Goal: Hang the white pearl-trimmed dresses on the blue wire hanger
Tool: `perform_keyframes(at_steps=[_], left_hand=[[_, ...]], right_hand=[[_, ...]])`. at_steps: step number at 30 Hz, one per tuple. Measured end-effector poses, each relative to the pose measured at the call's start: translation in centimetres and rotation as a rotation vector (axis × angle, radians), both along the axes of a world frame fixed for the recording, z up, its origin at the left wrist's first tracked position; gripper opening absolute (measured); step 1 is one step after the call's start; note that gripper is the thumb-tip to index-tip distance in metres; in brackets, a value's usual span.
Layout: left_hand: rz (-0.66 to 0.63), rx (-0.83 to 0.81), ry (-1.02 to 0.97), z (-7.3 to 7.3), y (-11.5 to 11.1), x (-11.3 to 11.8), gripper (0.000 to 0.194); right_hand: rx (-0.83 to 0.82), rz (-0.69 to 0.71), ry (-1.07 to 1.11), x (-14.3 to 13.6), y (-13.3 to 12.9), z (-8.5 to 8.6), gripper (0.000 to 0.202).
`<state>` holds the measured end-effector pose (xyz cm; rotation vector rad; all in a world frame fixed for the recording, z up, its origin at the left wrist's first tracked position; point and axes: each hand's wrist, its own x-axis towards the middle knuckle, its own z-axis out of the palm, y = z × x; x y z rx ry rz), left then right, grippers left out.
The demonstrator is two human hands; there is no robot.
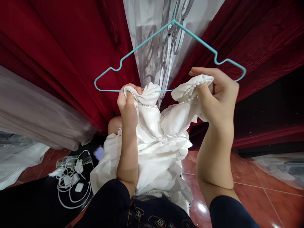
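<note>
A white dress (pixel 163 148) with a pearl-beaded neckline lies gathered over the person's lap, its top raised. My left hand (pixel 129 98) pinches the left end of the beaded edge, thumb on top. My right hand (pixel 216 91) grips the right end of that edge between thumb and fingers, higher than the left. A light blue hanger (pixel 199 40) hangs right behind the dress top; its bottom bar passes behind the white fabric and near both hands.
Red curtains (pixel 71 47) flank a white cloth and metal scrollwork (pixel 166 60). White cables (pixel 68 180) and a small white case (pixel 79 187) lie on a black surface (pixel 28 202) at lower left. Red floor tiles (pixel 251 190) show at right, beside sheer fabric (pixel 282 166).
</note>
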<state>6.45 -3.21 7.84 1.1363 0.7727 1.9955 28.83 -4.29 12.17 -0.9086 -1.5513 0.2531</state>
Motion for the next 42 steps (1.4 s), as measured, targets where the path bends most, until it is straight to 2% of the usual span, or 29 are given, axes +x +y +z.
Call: perform_keyframes(at_steps=[1,3,6,7,10,12,14,16,18,21,25,28,31,34,37,42], left_hand=[[0.02,-0.002,0.016,0.0,-0.1,0.0,0.049],[0.021,-0.003,0.028,0.2,-0.3,0.0,0.047],[-0.036,-0.031,0.013,0.3,-0.9,-0.1,0.036],[-0.017,-0.047,0.029,0.2,-1.3,-0.3,0.032],[0.219,-0.057,0.126,-0.4,-2.1,-2.0,0.021],[0.402,-0.031,0.157,-1.1,-2.2,-4.2,0.012],[0.537,-0.003,0.147,-1.6,-1.7,-6.8,0.014],[0.643,0.054,0.142,-1.3,-1.0,-9.5,0.019],[0.682,0.138,0.184,0.0,-0.2,-11.6,0.02],[0.678,0.2,0.297,3.7,0.4,-12.8,0.027],[0.642,0.117,0.51,9.0,0.6,-11.0,0.028],[0.541,0.028,0.618,10.9,1.1,-9.0,0.031],[0.446,0.04,0.73,10.7,1.8,-7.8,0.034],[0.441,0.1,0.829,9.3,2.2,-7.8,0.027],[0.362,0.06,0.784,7.7,2.4,-8.3,0.011],[0.224,0.105,0.665,6.7,2.7,-8.3,0.027]], right_hand=[[-0.079,-0.026,-0.037,0.0,0.0,-0.2,0.03],[-0.134,-0.08,-0.107,0.2,-0.2,-0.5,0.023],[-0.062,-0.145,-0.123,0.7,-0.7,-0.8,0.016],[-0.043,-0.163,-0.115,0.8,-0.9,-0.8,0.014],[-0.031,-0.168,-0.114,1.2,-0.9,-0.6,0.013],[-0.017,-0.156,-0.111,1.3,-0.8,-0.4,0.012],[0.005,-0.162,-0.106,1.3,-0.7,-0.4,0.01],[0.013,-0.182,-0.108,1.1,-0.5,-0.5,0.009],[0.013,-0.198,-0.111,1.0,-0.4,-0.7,0.008],[0.009,-0.216,-0.126,0.7,-0.3,-0.9,0.008],[0.013,-0.213,-0.124,-0.1,-0.2,-1.3,0.011],[-0.01,-0.22,-0.136,-0.5,-0.2,-1.6,0.012],[-0.001,-0.274,-0.184,-0.6,-0.2,-1.9,0.01],[0.032,-0.325,-0.227,-0.2,-0.1,-1.9,0.009],[0.033,-0.31,-0.24,0.2,0.0,-1.9,0.009],[0.078,-0.278,-0.19,0.1,0.3,-2.2,0.007]])
